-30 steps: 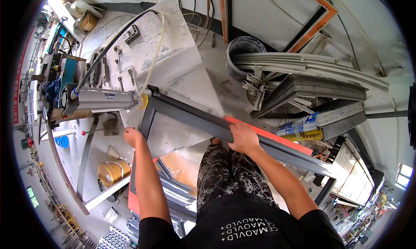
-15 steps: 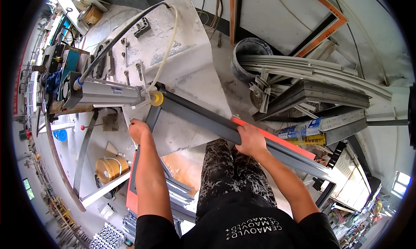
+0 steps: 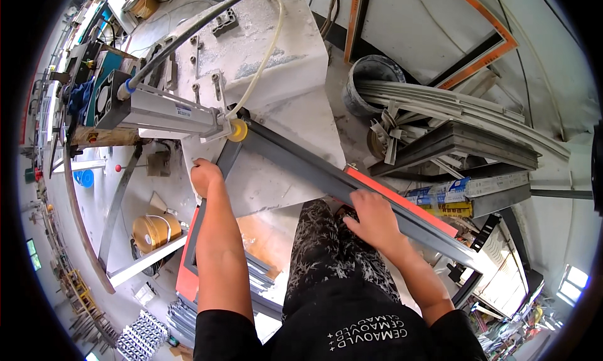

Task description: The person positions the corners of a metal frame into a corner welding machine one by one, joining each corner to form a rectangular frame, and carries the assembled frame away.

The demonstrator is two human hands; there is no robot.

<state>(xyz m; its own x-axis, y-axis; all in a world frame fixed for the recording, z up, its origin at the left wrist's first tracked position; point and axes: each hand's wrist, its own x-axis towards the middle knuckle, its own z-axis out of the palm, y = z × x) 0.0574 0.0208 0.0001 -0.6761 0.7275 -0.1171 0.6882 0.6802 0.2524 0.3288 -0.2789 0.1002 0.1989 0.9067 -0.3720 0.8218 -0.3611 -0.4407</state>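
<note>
A grey profile frame [image 3: 295,160] with orange-red strips lies with its far corner against the white plate of a machine. At that corner sits the yellow round end [image 3: 238,130] of a silver air cylinder [image 3: 173,113]. My left hand [image 3: 206,179] is closed at the frame's left bar, its fingertips partly hidden. My right hand [image 3: 377,220] is over the right bar, fingers stretched onto its near edge and thumb held apart, not wrapped round it. The frame's near part passes in front of my legs and is partly hidden by my left arm.
The machine's white plate [image 3: 289,103] bears metal blocks and bolts. Back right, a grey bucket [image 3: 370,78] stands by long profiles [image 3: 446,97] and stacked dark bars [image 3: 458,141]. A yellow-brown tub [image 3: 151,232] stands at left. A black hose [image 3: 188,34] arches over the plate.
My right hand has loosened from around the right bar and come slightly toward me, its thumb now free. My left hand stays at the left bar. The view has shifted slightly.
</note>
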